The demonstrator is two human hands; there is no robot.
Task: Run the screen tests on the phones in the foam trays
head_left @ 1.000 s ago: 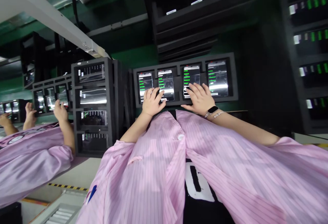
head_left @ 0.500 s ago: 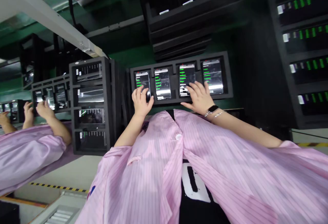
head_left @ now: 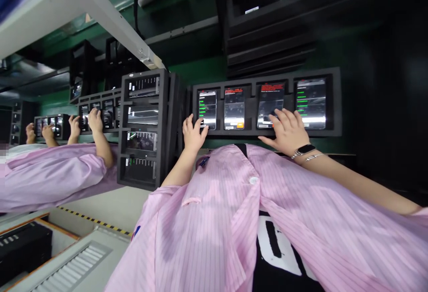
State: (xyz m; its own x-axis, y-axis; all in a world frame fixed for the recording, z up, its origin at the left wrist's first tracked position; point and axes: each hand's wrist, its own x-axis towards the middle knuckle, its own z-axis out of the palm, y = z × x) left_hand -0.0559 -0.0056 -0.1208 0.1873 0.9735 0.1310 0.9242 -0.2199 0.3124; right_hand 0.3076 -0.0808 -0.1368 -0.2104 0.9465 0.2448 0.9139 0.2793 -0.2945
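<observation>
In front of me lies a black foam tray (head_left: 250,86) with several smartphones in its slots. My left hand (head_left: 194,135) has its fingers spread at the lower edge of the leftmost phone (head_left: 207,104), whose screen lists green lines. The second phone (head_left: 234,108) shows red text and an orange button. Over the lower right of the third phone (head_left: 269,102), also with red text, my right hand (head_left: 289,129) rests with fingers apart, hiding part of it. The rightmost phone (head_left: 310,100) displays green lines. Neither hand holds anything.
A stack of black trays (head_left: 162,127) with phones stands to my left. More stacked trays (head_left: 267,47) rise behind. A pale metal beam (head_left: 110,15) slants across the upper left. Co-workers' hands (head_left: 95,121) are over other phone trays further left.
The second and third phones' screens have gone from green lists to red text. The view has swung left, so the tray appears further right. My hands stay at the phones, fingers slightly shifted.
</observation>
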